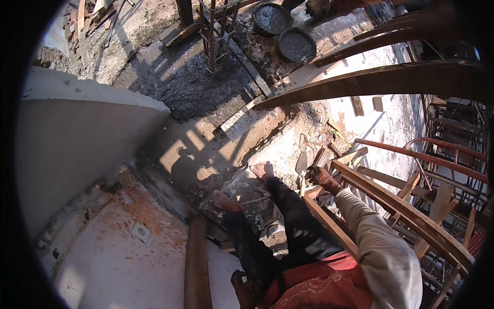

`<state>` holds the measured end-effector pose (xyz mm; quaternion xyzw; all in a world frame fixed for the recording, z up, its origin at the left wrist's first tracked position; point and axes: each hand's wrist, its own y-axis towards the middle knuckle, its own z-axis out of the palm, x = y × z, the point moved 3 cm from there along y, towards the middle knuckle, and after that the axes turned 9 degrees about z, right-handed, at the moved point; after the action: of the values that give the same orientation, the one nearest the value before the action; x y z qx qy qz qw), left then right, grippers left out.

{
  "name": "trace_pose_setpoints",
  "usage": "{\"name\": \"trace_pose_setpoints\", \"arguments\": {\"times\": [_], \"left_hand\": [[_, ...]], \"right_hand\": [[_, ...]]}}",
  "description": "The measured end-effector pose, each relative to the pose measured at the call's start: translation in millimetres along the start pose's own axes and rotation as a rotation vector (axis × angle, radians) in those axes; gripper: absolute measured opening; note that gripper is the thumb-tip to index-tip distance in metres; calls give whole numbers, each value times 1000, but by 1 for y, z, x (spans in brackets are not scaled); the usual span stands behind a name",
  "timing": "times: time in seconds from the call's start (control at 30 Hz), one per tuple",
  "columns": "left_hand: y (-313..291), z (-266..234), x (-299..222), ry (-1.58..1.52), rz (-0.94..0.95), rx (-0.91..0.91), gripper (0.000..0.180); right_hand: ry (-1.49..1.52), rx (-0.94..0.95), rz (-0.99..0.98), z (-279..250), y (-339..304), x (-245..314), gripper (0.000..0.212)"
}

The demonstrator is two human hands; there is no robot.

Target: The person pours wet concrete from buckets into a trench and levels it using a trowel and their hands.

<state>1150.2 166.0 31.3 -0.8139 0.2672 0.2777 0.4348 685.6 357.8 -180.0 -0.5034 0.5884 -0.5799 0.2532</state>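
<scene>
My right hand (pixel 323 179) reaches out over the planks, its darkened fingers bent beside a trowel (pixel 301 162). The trowel's pointed grey blade faces away from me and its pale handle (pixel 302 186) lies close to my fingertips. Whether those closed fingers grip anything is too small to see. Low in the picture, my left hand (pixel 246 289) hangs by my dark trousers, fingers loosely bent and apart, with nothing visible in them. My bare feet (pixel 261 171) stand on rough, debris-strewn ground between a wall and the timber.
Wet grey concrete (pixel 190 85) spreads ahead around a rebar column cage (pixel 212 41). Two round tubs (pixel 297 45) of grey mix stand beyond, near another person's hand (pixel 317 7). A long beam (pixel 381 82) crosses ahead. Stacked timber (pixel 401 211) fills the right; a plastered wall (pixel 92 149) rises left.
</scene>
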Motion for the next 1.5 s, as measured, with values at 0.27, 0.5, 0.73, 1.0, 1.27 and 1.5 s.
{"name": "trace_pose_setpoints", "arguments": {"times": [0.27, 0.5, 0.73, 1.0, 1.27, 1.5], "left_hand": [[96, 66, 6, -598, -244, -131, 27], [104, 162, 42, -1136, -549, -291, 29], [125, 258, 27, -1118, -717, -400, 33], [158, 252, -35, -1131, -479, -241, 46], [159, 222, -34, -1105, -427, -280, 46], [125, 233, 12, -979, -222, -410, 41]], "right_hand": [[242, -214, -114, -3, -23, 77, 55], [398, -483, -330, -109, 54, 107, 53], [280, -631, -743, -232, 101, 166, 45], [465, -672, -927, -318, 113, 322, 24], [142, -166, -1081, -286, -46, 283, 42], [-10, -315, -536, -138, -113, 214, 22]]}}
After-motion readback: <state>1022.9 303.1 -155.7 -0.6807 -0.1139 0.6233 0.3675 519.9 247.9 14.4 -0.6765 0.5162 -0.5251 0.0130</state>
